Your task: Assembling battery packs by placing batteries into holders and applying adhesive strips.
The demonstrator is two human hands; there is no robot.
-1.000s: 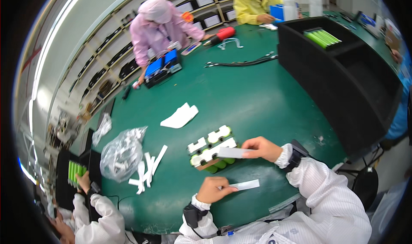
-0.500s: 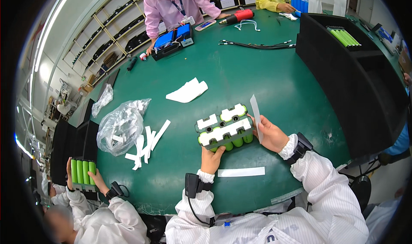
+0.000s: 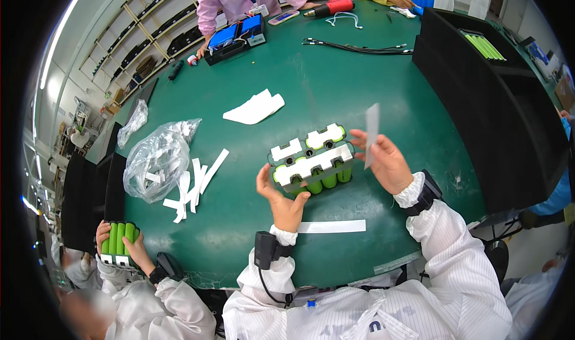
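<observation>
In front of me is a battery pack of green cylindrical cells in a dark holder, with white pads and pale strips across its top. My left hand is at its near left corner, thumb and fingers spread; its fingertips are close to the pack, and contact is unclear. My right hand, raised right of the pack, pinches a narrow whitish strip, which stands upright between the fingers. Another white strip lies flat on the green table near my left wrist.
Left of the pack lie loose white strips, a clear plastic bag and a white sheet. A black divided box stands at right. At lower left, a co-worker holds green cells. Across the table are a blue battery pack and a red tool.
My left hand has loosened from the pack, its fingers spreading out to the left. My right hand has lifted the strip up and away to the right. The view has shifted slightly.
</observation>
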